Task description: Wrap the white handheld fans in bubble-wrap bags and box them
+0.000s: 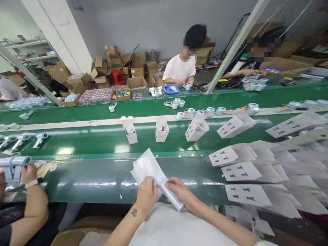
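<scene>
Over the near edge of the dark green work surface, both my hands hold a pale blue-grey handheld device [172,197] and a translucent white bag [147,165]. My left hand [148,194] pinches the bag near its lower end. The fingers of my right hand [180,192] are closed round the device's tube-shaped handle, which sticks out of the bag towards me. Whatever part of the device lies inside the bag is blurred by the film. White printed boxes [243,171] with open bags stand to the right of my hands.
Open white boxes [161,131] stand in a row on the green conveyor [97,141]. Pale blue devices [201,112] lie along the far belt. A co-worker's arm [30,201] is close on my left. Another person [180,70] sits across the line.
</scene>
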`<action>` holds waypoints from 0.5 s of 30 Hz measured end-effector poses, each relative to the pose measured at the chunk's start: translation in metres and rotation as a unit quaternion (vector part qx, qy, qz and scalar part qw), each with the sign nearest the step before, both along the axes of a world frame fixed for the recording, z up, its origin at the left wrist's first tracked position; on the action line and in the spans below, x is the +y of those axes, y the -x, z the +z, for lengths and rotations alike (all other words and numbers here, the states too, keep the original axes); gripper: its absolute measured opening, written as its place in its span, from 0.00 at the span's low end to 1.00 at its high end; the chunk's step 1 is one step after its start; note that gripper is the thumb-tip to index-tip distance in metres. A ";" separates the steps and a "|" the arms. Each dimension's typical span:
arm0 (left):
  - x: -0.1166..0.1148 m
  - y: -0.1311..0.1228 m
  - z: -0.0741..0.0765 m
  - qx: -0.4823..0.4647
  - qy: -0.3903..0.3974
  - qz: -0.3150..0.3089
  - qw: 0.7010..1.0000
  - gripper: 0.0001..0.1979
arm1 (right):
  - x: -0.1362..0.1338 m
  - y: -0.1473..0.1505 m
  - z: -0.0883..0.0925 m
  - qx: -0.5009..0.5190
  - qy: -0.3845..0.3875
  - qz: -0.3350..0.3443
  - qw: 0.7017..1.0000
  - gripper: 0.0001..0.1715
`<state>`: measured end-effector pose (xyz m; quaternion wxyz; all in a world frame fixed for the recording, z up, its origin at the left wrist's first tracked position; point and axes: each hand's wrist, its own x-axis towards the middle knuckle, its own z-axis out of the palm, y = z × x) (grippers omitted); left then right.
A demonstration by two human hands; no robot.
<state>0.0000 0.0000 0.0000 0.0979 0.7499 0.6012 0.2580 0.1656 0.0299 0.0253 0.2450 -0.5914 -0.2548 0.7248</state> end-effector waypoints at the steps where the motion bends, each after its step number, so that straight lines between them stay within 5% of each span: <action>1: -0.001 -0.001 -0.001 0.001 -0.008 -0.038 0.999 0.09 | 0.002 -0.002 0.000 0.017 0.026 -0.001 1.000 0.13; 4: -0.002 -0.001 0.000 -0.021 -0.001 -0.104 0.994 0.11 | 0.007 -0.008 0.001 0.063 0.071 -0.018 0.995 0.20; 6: -0.001 -0.001 0.003 -0.062 0.039 -0.093 0.993 0.15 | 0.008 -0.009 0.001 0.093 0.073 -0.043 0.992 0.21; 10: 0.004 -0.004 0.016 -0.122 0.087 -0.147 0.978 0.15 | 0.003 0.001 -0.003 0.108 0.074 -0.090 0.987 0.10; 15: 0.014 -0.004 0.028 -0.170 0.120 -0.113 0.971 0.18 | -0.004 0.009 0.001 0.091 0.072 -0.079 0.990 0.09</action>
